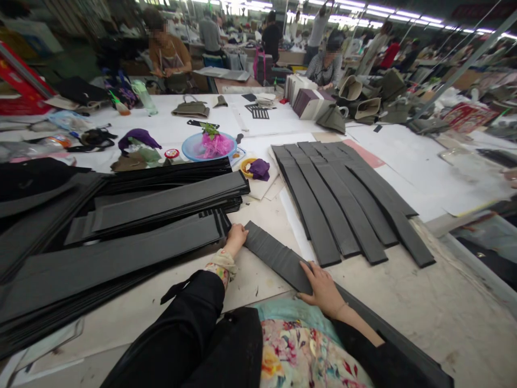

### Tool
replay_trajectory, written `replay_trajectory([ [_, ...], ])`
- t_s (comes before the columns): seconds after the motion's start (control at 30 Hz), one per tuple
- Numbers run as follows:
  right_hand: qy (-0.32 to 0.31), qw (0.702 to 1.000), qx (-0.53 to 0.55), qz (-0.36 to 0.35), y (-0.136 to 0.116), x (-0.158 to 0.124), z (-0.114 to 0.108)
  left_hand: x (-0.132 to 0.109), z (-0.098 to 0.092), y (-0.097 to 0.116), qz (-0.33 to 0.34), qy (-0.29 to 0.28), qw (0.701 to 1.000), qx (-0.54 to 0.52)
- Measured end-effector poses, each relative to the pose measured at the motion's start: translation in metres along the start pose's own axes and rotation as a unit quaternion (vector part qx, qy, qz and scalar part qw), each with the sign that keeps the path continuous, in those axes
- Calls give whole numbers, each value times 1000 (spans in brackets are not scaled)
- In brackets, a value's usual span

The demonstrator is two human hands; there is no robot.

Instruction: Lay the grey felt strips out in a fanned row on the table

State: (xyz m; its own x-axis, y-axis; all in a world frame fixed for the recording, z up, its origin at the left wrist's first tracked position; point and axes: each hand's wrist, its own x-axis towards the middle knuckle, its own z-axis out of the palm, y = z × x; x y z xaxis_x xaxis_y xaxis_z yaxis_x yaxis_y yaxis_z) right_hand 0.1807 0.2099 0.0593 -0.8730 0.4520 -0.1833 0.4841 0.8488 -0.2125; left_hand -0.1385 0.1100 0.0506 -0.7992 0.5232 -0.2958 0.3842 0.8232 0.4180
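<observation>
A long dark grey fabric strip (274,249) lies slantwise in front of me, with several crosswise creases near its far end. At that end, the fingers of my left hand (235,240) are closed on the strip's corner. My right hand (323,288) rests across the strip farther down, thumb and fingers spread towards its two edges. The near part of the strip runs under my right forearm. Close to my left hand is the end of a stack of similar grey strips (121,253) with black edges.
Several grey strips (331,199) lie side by side at right. Another strip stack (169,199) is at left. Beyond are a blue plate (189,152) holding a pink bag, a yellow bowl (244,171) with purple cloth, and a green bottle (144,98). Co-workers sit across the table.
</observation>
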Motion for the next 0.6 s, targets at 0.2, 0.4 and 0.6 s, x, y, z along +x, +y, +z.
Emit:
replay_trajectory([
  [0.2,-23,991,133,22,19,11,-8,-5,2,-3,-27,27,998,-49],
  [0.4,-64,985,147,60,28,24,-13,-1,-7,-4,-58,-33,985,-159],
  [0.6,-46,983,169,55,29,21,-15,-77,29,7,-57,-214,827,-517],
])
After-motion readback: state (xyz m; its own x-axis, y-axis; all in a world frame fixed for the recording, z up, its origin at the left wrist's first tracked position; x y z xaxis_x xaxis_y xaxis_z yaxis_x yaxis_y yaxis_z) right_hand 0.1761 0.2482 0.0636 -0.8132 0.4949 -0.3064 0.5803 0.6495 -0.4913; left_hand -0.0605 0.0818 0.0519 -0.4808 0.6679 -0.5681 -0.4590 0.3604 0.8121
